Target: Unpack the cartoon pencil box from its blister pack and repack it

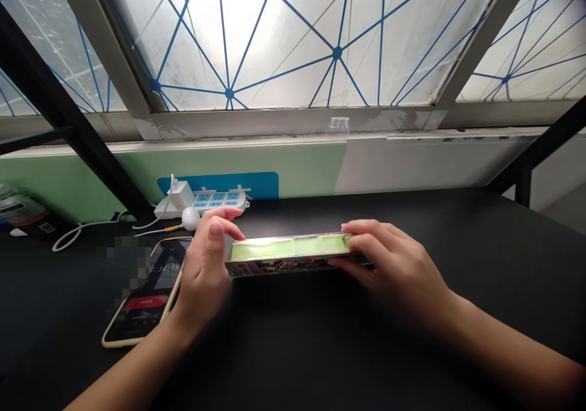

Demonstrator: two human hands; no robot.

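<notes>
At near left, a phone (158, 276) lies on the desk (297, 350), leaving the left hand (206, 264) less room. This hand curves at the left end of a slim box (288, 250) in the middle; whether its grip is closed, I cannot tell. The right hand (398, 264) pinches the other end, probably to keep the box steady. Far left stands a power strip (220, 200).
</notes>
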